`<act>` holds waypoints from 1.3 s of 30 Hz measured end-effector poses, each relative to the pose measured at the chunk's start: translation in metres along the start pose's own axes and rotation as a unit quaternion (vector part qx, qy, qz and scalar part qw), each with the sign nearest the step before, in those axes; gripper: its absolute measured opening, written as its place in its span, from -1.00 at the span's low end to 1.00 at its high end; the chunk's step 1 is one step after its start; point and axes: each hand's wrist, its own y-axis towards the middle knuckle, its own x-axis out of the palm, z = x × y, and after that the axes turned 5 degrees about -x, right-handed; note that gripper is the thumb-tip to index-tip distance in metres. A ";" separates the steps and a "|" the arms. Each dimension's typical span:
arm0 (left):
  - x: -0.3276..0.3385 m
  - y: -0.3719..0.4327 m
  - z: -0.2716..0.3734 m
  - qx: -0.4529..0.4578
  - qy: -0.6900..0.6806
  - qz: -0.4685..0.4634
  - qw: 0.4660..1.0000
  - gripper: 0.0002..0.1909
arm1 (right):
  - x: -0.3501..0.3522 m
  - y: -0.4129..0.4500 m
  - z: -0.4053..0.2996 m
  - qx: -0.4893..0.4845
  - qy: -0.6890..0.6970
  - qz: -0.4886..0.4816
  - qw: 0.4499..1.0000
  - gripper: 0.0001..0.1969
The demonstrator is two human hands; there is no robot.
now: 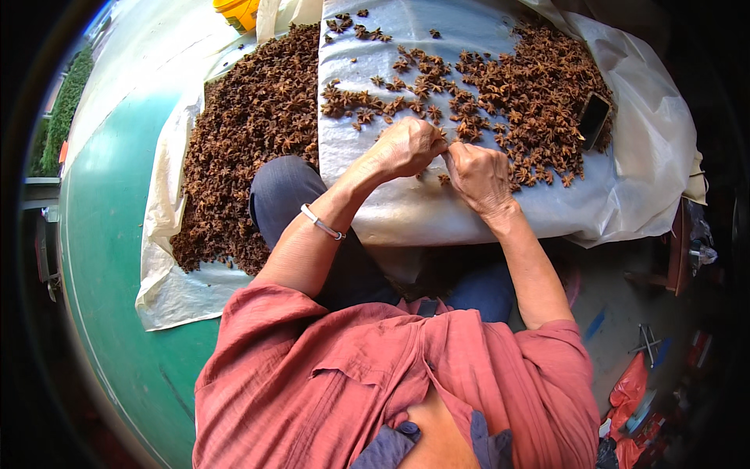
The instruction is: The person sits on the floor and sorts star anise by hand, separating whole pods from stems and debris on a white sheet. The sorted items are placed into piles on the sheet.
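Over a plastic-covered table [404,217], my left hand [413,146] and my right hand [481,179] meet at the fingertips. The fingers of both are curled in a pinch. Whatever may lie between them is too small and too covered to make out. Loose star anise [419,88] lies scattered just beyond my knuckles. A thicker heap of star anise [533,99] spreads to the right, close to my right hand. Left of the table edge, a large, darker pile of star anise [252,117] rests on a pale plastic sheet [161,217].
A smartphone [594,120] leans on the right edge of the heap. A yellow bucket [239,13] stands at the far left. Bunched plastic sheeting [647,111] borders the table's right side. Below right, a red plastic bag [630,381] lies among clutter on the floor. My knee [287,193] touches the left pile's edge.
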 end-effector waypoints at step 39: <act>-0.005 0.015 -0.034 -0.121 0.079 0.061 0.988 -0.78 | 0.035 0.045 0.054 0.153 0.059 -0.045 0.985 -0.79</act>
